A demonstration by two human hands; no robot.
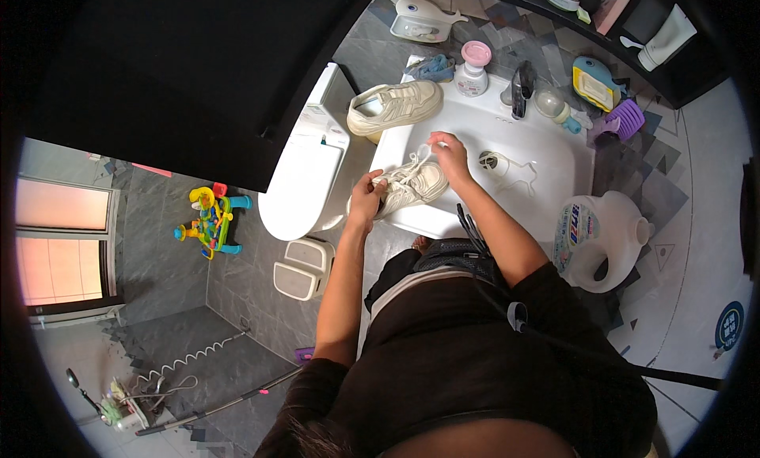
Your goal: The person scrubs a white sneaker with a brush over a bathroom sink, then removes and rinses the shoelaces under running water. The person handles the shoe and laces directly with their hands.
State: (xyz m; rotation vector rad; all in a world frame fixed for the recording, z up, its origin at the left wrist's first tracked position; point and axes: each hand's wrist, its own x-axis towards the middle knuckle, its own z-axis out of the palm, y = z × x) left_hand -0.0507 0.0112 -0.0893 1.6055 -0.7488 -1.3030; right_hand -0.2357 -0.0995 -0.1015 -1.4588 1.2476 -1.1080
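A cream-white sneaker (419, 186) lies at the left front rim of the white sink (546, 153). My left hand (367, 195) is closed round its heel end. Over the shoe's lacing, my right hand (451, 157) pinches a pale shoelace (423, 154), with fingers bent together. The matching sneaker (396, 106) rests on the sink's back left corner and has no lace that I can make out. In the basin, a loose white shoelace (518, 171) lies curled by the drain.
A pink-topped pump bottle (473, 70), a blue cloth (431, 67) and a black faucet (522, 86) stand along the sink's back. A large translucent jug (606, 240) is at the right. Left of the sink are a toilet (305, 173) and a step stool (304, 269).
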